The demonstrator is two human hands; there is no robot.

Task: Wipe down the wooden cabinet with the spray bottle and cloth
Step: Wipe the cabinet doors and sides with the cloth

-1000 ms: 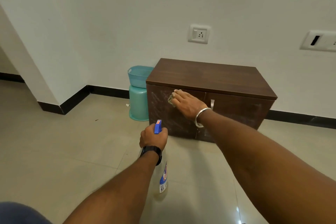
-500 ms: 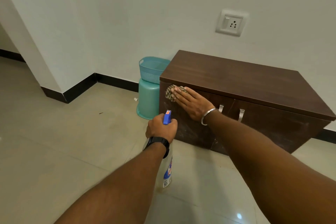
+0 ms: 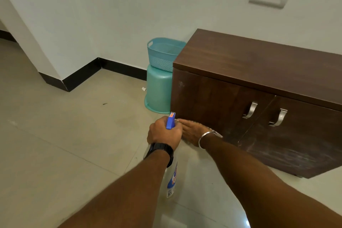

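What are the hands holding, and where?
The left hand grips the spray bottle at its neck. The right hand lies flat on the cabinet, cloth hidden.

A low, two-door cabinet of dark brown wood [image 3: 259, 65] stood with both doors closed, pale smears streaking its front. A clear plastic spray bottle [image 3: 171, 181] with a blue trigger head hung roughly upright, gripped by the left hand [image 3: 163, 132]. The cloth was hidden beneath the flat right hand [image 3: 192, 131], low on the left door.

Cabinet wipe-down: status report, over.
Left hand grips spray bottle. Right hand flat, low on cabinet front; cloth not visible. Nothing blocking.
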